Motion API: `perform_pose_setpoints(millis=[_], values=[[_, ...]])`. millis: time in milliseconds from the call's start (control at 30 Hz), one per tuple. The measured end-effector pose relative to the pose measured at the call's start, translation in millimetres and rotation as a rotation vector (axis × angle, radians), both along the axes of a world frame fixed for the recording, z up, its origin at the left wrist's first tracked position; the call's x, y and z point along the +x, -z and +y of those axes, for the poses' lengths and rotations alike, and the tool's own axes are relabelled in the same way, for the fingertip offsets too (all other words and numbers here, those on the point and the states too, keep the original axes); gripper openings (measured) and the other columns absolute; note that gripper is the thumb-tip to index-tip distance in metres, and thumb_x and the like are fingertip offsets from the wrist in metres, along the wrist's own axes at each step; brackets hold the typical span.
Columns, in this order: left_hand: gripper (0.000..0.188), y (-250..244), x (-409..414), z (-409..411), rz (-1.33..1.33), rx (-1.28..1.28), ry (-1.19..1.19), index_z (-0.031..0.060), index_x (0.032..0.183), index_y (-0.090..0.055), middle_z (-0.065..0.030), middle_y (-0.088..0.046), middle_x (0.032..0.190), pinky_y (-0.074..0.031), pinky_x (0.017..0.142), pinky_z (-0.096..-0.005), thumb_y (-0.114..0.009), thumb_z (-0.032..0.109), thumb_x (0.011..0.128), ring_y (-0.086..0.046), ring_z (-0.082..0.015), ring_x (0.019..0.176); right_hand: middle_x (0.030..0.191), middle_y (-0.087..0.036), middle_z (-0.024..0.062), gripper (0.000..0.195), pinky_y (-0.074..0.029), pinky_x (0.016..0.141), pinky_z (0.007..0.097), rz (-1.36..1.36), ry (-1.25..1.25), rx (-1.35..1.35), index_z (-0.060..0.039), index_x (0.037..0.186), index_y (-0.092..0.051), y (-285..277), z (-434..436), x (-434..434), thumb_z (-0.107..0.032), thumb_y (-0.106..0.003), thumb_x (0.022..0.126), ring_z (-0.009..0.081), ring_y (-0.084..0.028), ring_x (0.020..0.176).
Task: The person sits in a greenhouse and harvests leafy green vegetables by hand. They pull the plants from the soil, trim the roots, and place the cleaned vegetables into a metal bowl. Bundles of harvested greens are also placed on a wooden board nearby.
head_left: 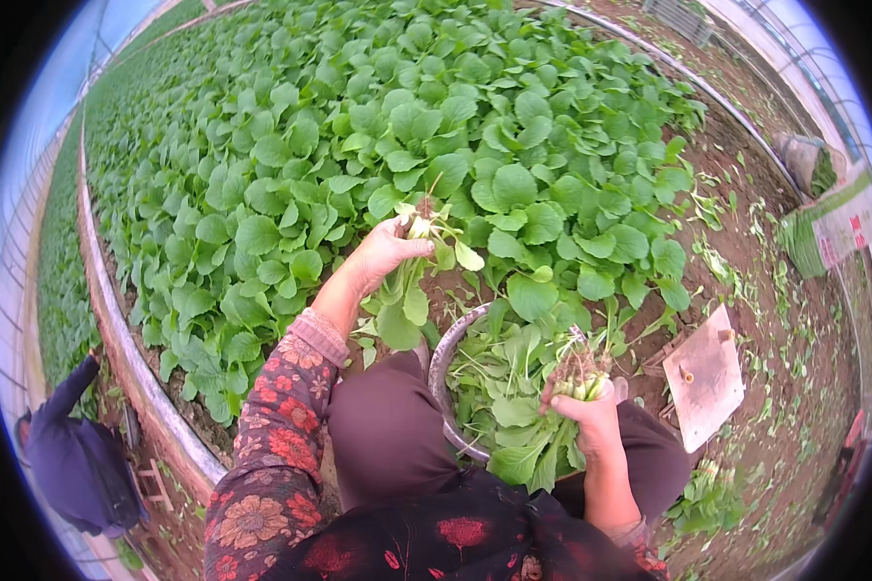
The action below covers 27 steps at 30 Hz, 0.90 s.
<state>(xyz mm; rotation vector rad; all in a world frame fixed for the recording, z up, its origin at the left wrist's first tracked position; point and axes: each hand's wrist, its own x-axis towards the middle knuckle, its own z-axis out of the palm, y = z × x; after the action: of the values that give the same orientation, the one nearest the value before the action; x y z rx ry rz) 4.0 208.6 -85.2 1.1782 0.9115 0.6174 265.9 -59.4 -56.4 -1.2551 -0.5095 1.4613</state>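
Gripped by the stems, a small bunch of leafy greens (403,309) hangs leaves-down from my left hand (385,254), its roots pointing up. My right hand (592,417) is closed around a thicker bunch of greens (578,374), also with soil-covered roots uppermost. That bunch's leaves droop over a round tub (450,392) between my knees, which holds many loose leaves (490,356). In front of me grows a dense bed of leafy green plants (407,138). A thin bright object shows by the roots in my right hand, too small to name.
At the right a board (705,378) with a knob lies on the soil, near a tied pile of greens (708,497). Farther right stand a green-and-white printed sack (832,225) and another sack (806,160). A person (80,450) bends at the far left, beyond a pale bed edging (134,363).
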Motion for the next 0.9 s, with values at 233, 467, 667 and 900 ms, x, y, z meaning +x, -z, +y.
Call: perform_pose_setpoints(millis=[233, 467, 667, 900], values=[[0.031, -100, 90, -86, -0.211, 0.055, 0.024, 0.0, 0.113, -0.056, -0.007, -0.064, 0.088, -0.053, 0.066, -0.0289, -0.066, 0.0, 0.083, -0.063, -0.0159, 0.069, 0.088, -0.068, 0.0102, 0.031, -0.051, 0.077, 0.0316, -0.01, -0.001, 0.191, -0.0002, 0.097, -0.062, -35, -31, 8, 0.0, -0.069, 0.067, 0.02, -0.066, 0.08], [0.028, -104, 190, -210, -0.465, -0.045, 0.013, 0.0005, 0.11, -0.056, -0.0068, -0.065, 0.094, -0.054, 0.07, -0.0296, -0.064, -0.003, 0.084, -0.064, -0.016, 0.077, 0.1, -0.064, -0.001, 0.048, -0.048, 0.08, 0.0252, 0.117, 0.087, 0.308, -0.0031, 0.114, -0.06, -39, -52, 21, 0.006, -0.071, 0.068, 0.0099, -0.061, 0.087], [0.031, -111, 201, -204, -0.562, -0.084, -0.031, 0.0024, 0.112, -0.056, -0.0061, -0.064, 0.087, -0.051, 0.062, -0.0282, -0.061, -0.005, 0.082, -0.06, -0.0153, 0.067, 0.101, -0.065, 0.0017, 0.049, -0.05, 0.082, 0.0266, 0.053, 0.042, 0.329, -0.0012, 0.114, -0.059, -44, -70, 35, 0.005, -0.074, 0.068, 0.0108, -0.062, 0.088], [0.025, -113, 192, -174, 0.332, 0.85, -0.074, 0.0065, 0.114, -0.056, -0.0119, -0.065, 0.074, -0.049, 0.062, -0.0376, -0.056, 0.013, 0.089, -0.064, -0.0284, 0.067, 0.104, -0.066, 0.0035, 0.053, -0.049, 0.084, 0.0264, 0.04, 0.003, 0.324, 0.0011, 0.117, -0.058, -46, -87, 50, 0.005, -0.074, 0.067, 0.0102, -0.061, 0.091]])
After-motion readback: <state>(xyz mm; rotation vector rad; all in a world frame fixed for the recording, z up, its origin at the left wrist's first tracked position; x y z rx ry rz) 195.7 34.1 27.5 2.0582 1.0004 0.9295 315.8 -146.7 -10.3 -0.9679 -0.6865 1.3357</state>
